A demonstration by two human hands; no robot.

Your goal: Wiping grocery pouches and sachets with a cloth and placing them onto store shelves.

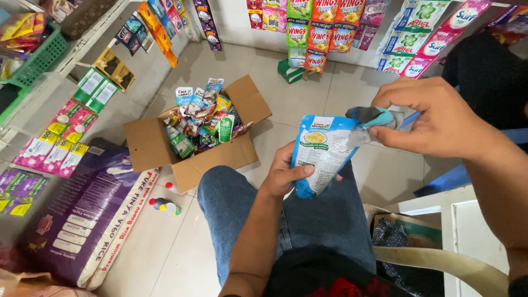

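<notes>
Left hand (283, 176) clamps blue-and-white pouch (322, 154); right hand (440, 118) pinches its top corner; open cardboard box (151, 146) remains full of sachets (201, 118)

We are in a small shop: strips of sachets (324, 33) hang along the wall, packets line the shelves (66, 132), a rice sack (88, 220) and a cardboard box (192, 137) of goods sit on the tiled floor.
</notes>
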